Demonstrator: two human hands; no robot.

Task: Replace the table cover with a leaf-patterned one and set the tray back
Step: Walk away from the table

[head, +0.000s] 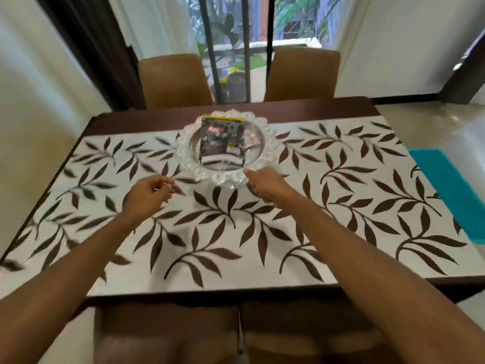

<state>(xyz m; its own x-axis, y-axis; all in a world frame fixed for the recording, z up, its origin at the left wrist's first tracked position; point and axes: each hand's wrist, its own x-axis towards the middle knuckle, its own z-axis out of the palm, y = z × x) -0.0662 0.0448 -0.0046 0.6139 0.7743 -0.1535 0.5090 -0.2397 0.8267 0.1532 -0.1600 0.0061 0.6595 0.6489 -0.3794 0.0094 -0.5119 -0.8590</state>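
The scalloped, glass-like tray sits toward the desk's far edge on the leaf-patterned cover — rigid, probably fragile, best lifted by opposite rims — right hand touching its near rim, grip unclear, left hand loose and empty.

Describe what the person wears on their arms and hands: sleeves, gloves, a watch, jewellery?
Nothing worn shows. The left forearm and right forearm are bare as far as the frame's bottom edge, with no sleeve in sight. The left hand and right hand are ungloved, and neither wrist carries a watch or bangle. Blur keeps me from ruling out a ring.
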